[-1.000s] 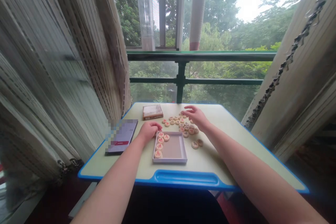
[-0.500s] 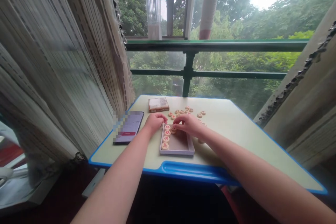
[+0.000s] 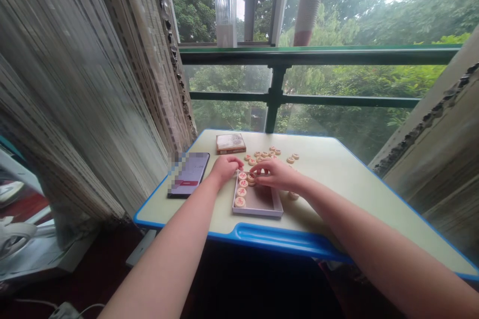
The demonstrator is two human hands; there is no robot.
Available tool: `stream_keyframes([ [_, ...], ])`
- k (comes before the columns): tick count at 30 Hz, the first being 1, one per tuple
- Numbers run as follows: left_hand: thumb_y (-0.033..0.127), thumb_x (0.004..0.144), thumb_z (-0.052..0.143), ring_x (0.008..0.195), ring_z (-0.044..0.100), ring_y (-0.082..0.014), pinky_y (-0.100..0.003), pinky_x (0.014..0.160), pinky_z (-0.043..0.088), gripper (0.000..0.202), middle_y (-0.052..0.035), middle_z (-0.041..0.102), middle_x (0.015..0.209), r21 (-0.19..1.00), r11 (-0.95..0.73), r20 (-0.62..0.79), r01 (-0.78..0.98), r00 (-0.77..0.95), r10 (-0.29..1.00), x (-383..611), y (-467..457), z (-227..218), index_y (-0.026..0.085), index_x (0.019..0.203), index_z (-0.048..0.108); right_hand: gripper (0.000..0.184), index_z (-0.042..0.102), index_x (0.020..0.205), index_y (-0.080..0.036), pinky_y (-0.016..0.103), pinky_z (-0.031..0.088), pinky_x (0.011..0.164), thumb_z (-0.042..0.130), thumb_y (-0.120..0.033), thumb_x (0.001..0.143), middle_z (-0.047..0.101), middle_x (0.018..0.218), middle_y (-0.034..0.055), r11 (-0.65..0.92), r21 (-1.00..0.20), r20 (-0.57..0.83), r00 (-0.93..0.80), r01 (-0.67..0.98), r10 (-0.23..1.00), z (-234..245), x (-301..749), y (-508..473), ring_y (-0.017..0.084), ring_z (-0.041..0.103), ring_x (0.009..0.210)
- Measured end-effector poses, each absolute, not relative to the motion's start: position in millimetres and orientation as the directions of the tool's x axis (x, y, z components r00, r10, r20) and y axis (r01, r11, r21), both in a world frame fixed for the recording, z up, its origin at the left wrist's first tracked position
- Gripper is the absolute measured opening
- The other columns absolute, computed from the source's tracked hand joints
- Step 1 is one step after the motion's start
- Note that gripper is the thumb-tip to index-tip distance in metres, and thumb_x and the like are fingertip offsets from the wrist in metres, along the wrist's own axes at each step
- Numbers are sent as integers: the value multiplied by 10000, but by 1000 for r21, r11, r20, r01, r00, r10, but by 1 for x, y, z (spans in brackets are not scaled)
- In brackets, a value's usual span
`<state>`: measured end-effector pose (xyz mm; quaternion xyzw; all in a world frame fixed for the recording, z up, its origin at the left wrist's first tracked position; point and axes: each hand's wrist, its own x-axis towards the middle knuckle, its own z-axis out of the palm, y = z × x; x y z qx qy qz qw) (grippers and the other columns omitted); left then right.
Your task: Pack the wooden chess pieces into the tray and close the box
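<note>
A shallow grey box tray (image 3: 258,208) lies on a cream table with a blue rim (image 3: 277,238). Several round wooden chess pieces (image 3: 241,190) with red marks sit in a column along the tray's left side. My left hand (image 3: 225,166) rests curled at the tray's far left corner, steadying it. My right hand (image 3: 274,174) reaches over the tray's far edge, its fingertips pinched on a chess piece (image 3: 251,178) beside the column. More loose chess pieces (image 3: 270,153) lie scattered on the table beyond the tray.
A phone (image 3: 189,174) lies left of the tray near the table's edge. A brown box lid (image 3: 231,142) sits at the far side. Bamboo blinds (image 3: 105,84) hang close on the left; a green railing (image 3: 299,55) runs behind the table.
My right hand came back from the loose pieces to the tray with a piece pinched in its fingers. The view swung left and the table sits further right in the picture.
</note>
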<state>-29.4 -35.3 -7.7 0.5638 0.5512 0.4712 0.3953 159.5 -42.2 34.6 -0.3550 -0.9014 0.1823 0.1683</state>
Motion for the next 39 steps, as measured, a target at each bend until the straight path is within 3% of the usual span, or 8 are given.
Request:
stream_keyframes([
  [9,133,514,436,608,541,-146,-259,599,416,254,-26,635,591,959,-102,120,264,-50,992,-32,-30,-14,146,629,662,169,672,837,-195,241,409,656,621,-307,721,638,795,24,706,-400,205,-694,584,690,33,158,-45,147,550,735],
  [15,125,520,478,673,558,-153,-274,685,435,241,-19,636,642,968,-100,95,229,30,995,-31,-32,-14,141,674,662,285,641,977,-199,229,409,635,637,-303,712,645,821,16,693,-443,191,-696,569,693,32,161,-44,136,557,717],
  [20,91,518,491,710,549,-149,-268,705,430,274,-13,629,685,968,-116,94,222,107,990,-32,-33,-15,145,722,665,194,679,879,-196,244,408,684,622,-308,731,651,810,30,735,-387,225,-716,557,661,31,160,-43,151,555,759],
  [39,92,514,464,686,539,-152,-282,709,427,270,-12,610,633,970,-105,88,222,82,993,-33,-29,-15,145,691,663,214,665,862,-193,230,407,631,624,-349,722,629,772,21,728,-411,209,-721,548,661,31,159,-44,130,534,695],
])
